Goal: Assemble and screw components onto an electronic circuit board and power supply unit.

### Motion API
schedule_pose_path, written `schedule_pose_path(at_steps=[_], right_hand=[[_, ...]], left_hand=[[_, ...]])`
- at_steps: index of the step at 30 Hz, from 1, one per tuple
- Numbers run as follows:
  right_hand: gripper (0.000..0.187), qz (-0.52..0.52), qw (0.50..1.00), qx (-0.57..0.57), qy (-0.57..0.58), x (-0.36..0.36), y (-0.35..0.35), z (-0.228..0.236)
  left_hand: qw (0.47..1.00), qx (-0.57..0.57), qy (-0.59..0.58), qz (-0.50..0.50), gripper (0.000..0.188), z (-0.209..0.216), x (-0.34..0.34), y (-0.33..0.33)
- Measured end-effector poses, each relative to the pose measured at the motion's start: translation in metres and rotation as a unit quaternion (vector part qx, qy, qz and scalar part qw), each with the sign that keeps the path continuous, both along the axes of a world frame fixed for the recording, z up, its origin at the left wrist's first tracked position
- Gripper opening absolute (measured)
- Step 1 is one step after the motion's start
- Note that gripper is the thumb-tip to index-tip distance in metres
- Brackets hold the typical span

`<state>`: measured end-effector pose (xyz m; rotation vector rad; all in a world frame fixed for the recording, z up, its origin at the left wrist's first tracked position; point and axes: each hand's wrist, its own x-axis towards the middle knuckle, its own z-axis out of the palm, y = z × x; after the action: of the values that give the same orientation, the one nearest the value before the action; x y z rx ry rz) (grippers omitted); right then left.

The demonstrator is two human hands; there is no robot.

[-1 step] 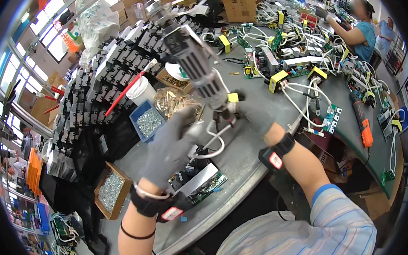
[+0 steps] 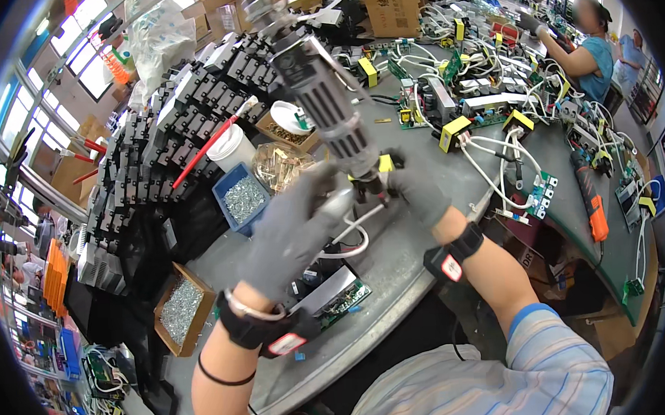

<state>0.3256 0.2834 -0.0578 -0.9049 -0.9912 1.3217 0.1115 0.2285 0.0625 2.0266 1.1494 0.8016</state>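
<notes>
A grey slotted power screwdriver point(image 2: 335, 117) hangs at a tilt over the bench, its lower end between my two gloved hands. My left hand point(image 2: 285, 229) is at the left of its tip, fingers blurred by motion. Around a small yellow-and-black block point(image 2: 386, 162) beside the tip, my right hand point(image 2: 422, 199) is closed, its fingertips partly hidden. A white cable point(image 2: 361, 243) loops below the tip. Partly under my left wrist lies a green circuit board point(image 2: 345, 297) with a silver metal plate.
Left of my hands are a blue tray point(image 2: 233, 179) of small metal parts, a bag of brass-coloured pieces point(image 2: 281, 165) and a cardboard box point(image 2: 196, 331) of metal parts. Black-and-grey blocks point(image 2: 142, 157) are stacked behind. Wired boards point(image 2: 477, 102) crowd the right, where another person point(image 2: 591, 51) works.
My left hand has shifted slightly up and to the right. The screwdriver and the yellow-and-black block have moved a little right and down. My right hand has barely moved.
</notes>
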Motion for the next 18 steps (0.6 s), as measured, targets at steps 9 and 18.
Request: schedule_pose_path(at_steps=[9, 18], right_hand=[[0.050, -0.183, 0.975, 0.085, 0.091, -0.034, -0.069, 0.012], [0.045, 0.006, 0.771, 0.579, -0.266, -0.054, -0.056, 0.096]], left_hand=[[0.958, 0.239, 0.129, 0.095, 0.035, 0.024, 0.019, 0.019], [0.889, -0.223, -0.399, -0.019, 0.042, 0.051, -0.035, 0.006]])
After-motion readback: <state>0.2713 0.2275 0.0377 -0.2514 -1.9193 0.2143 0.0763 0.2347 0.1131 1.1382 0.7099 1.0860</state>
